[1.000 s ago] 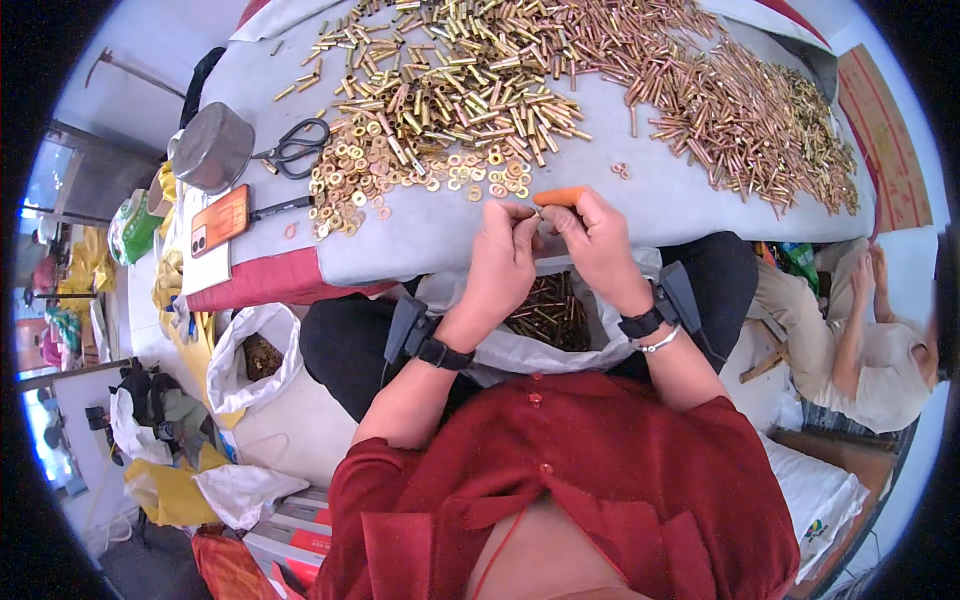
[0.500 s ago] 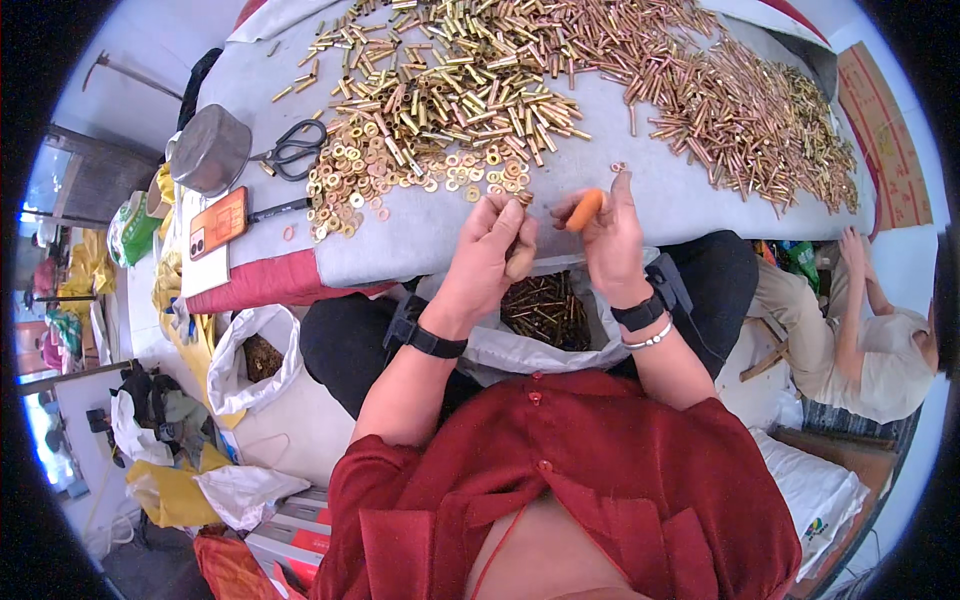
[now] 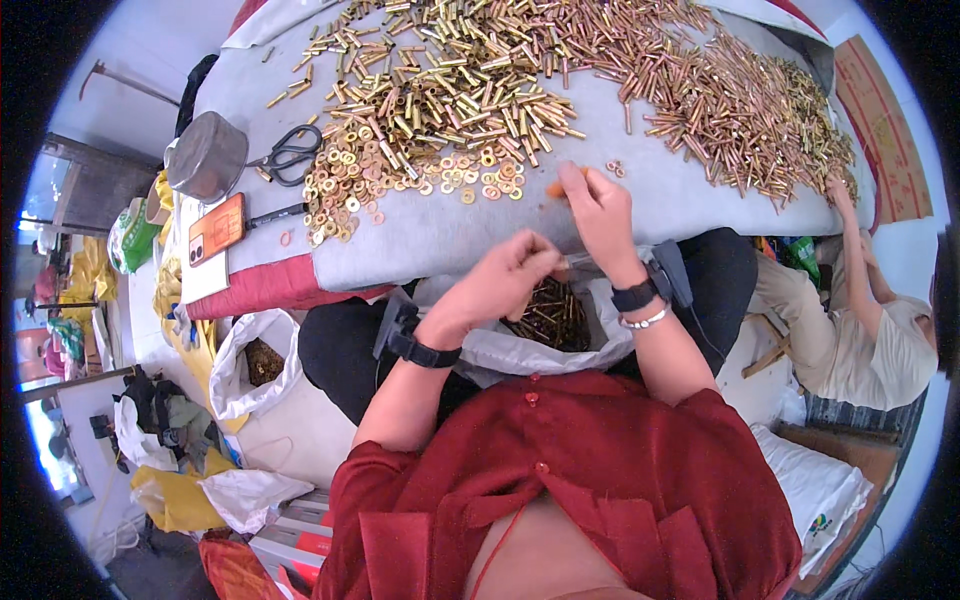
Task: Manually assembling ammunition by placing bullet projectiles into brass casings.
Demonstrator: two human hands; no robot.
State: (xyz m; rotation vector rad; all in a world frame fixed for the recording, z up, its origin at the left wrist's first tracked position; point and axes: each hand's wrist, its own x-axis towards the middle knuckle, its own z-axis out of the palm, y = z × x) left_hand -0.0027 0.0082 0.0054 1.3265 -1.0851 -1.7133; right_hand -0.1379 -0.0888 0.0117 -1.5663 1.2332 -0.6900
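Note:
My left hand hangs over the near rim of the table with its fingers curled; what they hold, if anything, I cannot make out. Beneath it gapes a white sack of dark metal rods between my knees. My right hand, with an orange cover on a finger, is pinched above the cloth, contents hidden. Just beyond it lie a few small copper-coloured rings. Brass washers spread left of my hands, with brass tubes behind them. Thin copper-coloured metal pieces fill the right.
At the table's left are scissors, a metal pot and an orange phone. Another open white sack stands on the floor at left. A co-worker's arm reaches onto the table at right.
My left hand has drawn down toward the sack. My right hand has turned and closed, and small rings now lie on the cloth beyond it. The co-worker's hand has reached to the pile.

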